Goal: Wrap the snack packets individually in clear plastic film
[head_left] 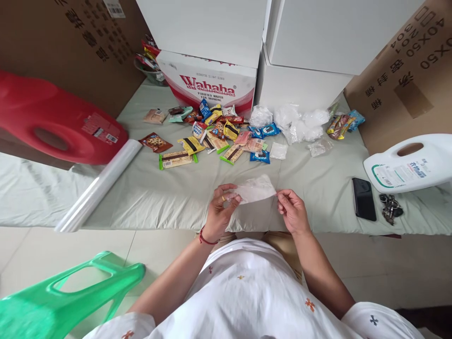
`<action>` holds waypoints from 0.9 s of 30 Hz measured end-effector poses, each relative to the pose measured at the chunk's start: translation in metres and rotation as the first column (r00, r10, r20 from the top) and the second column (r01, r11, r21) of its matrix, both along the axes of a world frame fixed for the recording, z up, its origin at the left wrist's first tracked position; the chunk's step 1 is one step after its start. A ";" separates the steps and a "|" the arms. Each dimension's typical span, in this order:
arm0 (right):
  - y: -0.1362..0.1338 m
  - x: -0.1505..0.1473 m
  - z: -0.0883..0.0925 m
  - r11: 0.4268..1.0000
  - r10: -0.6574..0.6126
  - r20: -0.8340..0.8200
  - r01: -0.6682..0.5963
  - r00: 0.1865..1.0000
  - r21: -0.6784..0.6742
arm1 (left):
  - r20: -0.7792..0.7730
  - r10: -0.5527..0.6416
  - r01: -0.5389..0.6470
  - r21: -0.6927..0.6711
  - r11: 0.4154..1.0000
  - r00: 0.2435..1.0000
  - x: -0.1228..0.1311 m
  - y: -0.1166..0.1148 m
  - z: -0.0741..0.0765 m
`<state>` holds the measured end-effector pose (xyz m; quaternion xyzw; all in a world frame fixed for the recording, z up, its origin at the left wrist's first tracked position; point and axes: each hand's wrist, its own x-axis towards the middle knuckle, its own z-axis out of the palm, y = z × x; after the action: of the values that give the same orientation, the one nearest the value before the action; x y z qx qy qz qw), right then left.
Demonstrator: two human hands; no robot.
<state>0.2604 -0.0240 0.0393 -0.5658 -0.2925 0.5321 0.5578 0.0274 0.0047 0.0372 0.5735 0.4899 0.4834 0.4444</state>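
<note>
A small clear plastic bag (257,189) is stretched between my two hands, above the front edge of the cloth-covered surface. My left hand (223,211) is closed on its left end, thumb on top. At the bag's right corner, my right hand (293,209) pinches it between thumb and fingertips. Just beyond lies a pile of wrapped snacks: a long biscuit pack (177,159) with green ends, a yellow packet (191,145), a brown cookie packet (155,141) and a blue packet (260,157). Crumpled clear plastic bags (300,121) are heaped to the right of the snacks.
A red jug (70,106) and a plastic film roll (100,183) lie on the left. On the right are a phone (364,198), keys (390,208) and a white jug (411,162). A Wahaha carton (212,87) stands behind. A green stool (76,294) is on the floor.
</note>
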 end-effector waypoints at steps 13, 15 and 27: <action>-0.005 -0.029 0.012 0.985 0.091 -0.084 -0.102 0.992 -0.139 | -0.594 -0.053 0.401 0.471 0.786 0.803 0.025 -0.038 -0.015; -0.004 -0.029 0.006 0.992 0.058 -0.069 -0.065 0.996 -0.106 | -0.515 -0.131 0.384 0.423 0.821 0.847 0.023 -0.037 -0.011; -0.014 -0.023 -0.013 0.995 0.103 0.486 -0.087 0.868 -0.055 | -0.325 -0.332 0.438 0.347 0.829 0.885 0.034 -0.034 -0.019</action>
<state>0.2375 -0.0381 0.0265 -0.6754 -0.4429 0.4033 0.4300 0.0615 -0.0294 0.0180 0.7977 0.3023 0.3984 0.3371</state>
